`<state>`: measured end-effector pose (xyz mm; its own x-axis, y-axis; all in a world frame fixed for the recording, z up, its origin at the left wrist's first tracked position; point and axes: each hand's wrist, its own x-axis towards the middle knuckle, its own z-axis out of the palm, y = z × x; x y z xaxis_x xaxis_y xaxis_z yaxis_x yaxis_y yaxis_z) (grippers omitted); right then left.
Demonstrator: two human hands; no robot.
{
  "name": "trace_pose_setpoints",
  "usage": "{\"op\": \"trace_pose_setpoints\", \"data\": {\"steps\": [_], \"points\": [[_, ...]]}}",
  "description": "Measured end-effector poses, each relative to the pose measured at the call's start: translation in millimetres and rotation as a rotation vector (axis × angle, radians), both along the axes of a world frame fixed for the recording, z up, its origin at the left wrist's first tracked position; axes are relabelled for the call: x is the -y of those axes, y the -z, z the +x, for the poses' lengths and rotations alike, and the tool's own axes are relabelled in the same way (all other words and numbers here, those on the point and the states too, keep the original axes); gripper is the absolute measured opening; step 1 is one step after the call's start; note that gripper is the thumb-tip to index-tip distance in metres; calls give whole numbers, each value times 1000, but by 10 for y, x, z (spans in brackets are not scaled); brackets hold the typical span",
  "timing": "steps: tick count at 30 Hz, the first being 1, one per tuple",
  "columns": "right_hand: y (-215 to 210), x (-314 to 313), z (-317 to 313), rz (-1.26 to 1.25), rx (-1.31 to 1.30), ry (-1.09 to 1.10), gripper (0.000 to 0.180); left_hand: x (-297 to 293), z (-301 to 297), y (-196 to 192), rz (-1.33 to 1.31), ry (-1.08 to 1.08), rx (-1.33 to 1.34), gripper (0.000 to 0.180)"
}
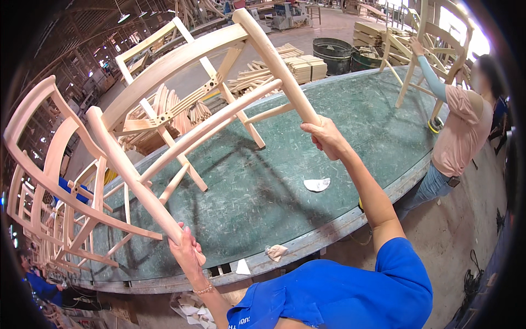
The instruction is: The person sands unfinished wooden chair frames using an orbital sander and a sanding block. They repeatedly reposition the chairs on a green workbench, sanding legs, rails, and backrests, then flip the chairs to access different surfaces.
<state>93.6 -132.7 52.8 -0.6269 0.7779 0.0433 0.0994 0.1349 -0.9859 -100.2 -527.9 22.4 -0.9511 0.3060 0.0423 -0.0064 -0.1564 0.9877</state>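
A pale unfinished wooden chair frame (279, 68) is held tilted above a green-topped workbench (285, 203). My left hand (188, 248) is closed round the lower end of its near left leg. The near right leg ends in my right hand (327, 138), whose fingers wrap it. Between these legs runs a round stretcher, and a curved rail joins them higher up. The frame has no seat panel, so the bench shows through it. The two far legs point down toward the bench; whether they touch it I cannot tell.
More wooden chairs (50, 159) crowd the bench's left end. At right, a co-worker (463, 126) handles another chair (408, 82) beside a yellow-rimmed round object (435, 125). A white half-round piece (317, 185) and a crumpled beige scrap (276, 252) lie nearby. Dark drums (332, 55) stand beyond.
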Motion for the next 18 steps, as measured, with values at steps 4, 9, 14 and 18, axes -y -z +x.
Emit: {"op": "trace_pose_setpoints", "data": {"steps": [4,9,14,18], "points": [[-5,18,-7,-9,-10,18,39,7,-3,39,31,12,-4,34],[104,23,3,-40,-58,34,36,16,82,48,47,13,3,36],[189,47,82,11,-17,60,31,57,137,111,33,8,26,35],[142,185,101,4,-4,71,28,113,184,161,38,32,2,32]]}}
